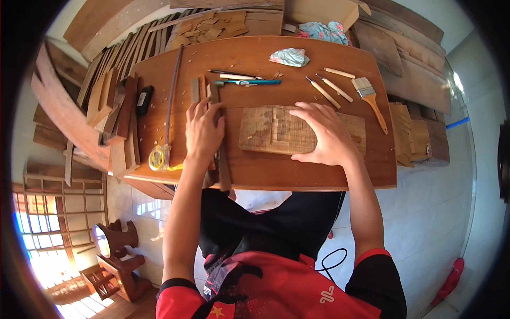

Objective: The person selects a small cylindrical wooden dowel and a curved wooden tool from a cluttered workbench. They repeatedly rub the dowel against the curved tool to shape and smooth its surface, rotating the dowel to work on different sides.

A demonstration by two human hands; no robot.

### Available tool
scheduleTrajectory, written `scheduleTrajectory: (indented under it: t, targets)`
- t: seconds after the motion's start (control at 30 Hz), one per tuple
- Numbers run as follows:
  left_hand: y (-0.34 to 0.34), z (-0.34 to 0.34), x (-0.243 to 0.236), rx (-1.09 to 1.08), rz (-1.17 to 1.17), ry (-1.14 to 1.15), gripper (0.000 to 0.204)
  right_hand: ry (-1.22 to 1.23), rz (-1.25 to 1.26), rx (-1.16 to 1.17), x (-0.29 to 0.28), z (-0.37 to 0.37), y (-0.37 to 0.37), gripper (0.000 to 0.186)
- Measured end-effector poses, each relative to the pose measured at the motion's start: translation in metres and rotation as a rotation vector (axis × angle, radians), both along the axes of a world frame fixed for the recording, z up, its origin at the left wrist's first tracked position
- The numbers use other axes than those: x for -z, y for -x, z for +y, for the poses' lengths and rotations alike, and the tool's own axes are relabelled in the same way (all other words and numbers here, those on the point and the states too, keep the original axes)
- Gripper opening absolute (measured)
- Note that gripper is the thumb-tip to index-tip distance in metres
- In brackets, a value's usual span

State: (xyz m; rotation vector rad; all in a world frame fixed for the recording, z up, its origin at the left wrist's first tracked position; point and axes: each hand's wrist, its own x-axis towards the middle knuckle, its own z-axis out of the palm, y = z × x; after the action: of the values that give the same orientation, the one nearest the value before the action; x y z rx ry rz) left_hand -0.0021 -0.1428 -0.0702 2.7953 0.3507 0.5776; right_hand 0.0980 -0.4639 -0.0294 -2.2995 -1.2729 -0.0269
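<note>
A thick wooden board (297, 127) with a shallow carved recess lies flat on the table in front of me. My right hand (325, 135) spans its right part, fingers at the far edge and thumb at the near edge. To the left, narrow wooden strips (223, 165) lie side by side, pointing away from me. My left hand (204, 130) is closed over them with curled fingers, hiding their middle. Beyond the hands lie a blue toothbrush (249, 82), a slim dark-handled tool (234, 73) and several light-handled carving tools (324, 91).
A flat paintbrush (370, 101) lies at the table's right. A crumpled cloth (289, 57) sits at the back. On the left are a yellow tape measure (159, 158), a long thin rod (173, 95) and a black device (144, 100). Stacked planks (406, 58) surround the table.
</note>
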Motion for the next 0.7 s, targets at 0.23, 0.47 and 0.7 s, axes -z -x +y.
scheduleTrajectory:
  t: [0.23,0.47,0.7]
  targets:
    - [0.01,0.033,-0.008,0.121,0.022,-0.097,0.037,0.023,0.053,-0.002,0.004,-0.002,0.001,0.093]
    - [0.011,0.061,-0.017,0.154,0.069,-0.126,0.035,-0.012,0.047,-0.016,0.002,0.0,-0.004,0.105]
    - [0.005,0.006,-0.026,0.223,-0.001,0.029,0.04,-0.053,0.048,-0.006,0.004,-0.001,-0.006,0.099]
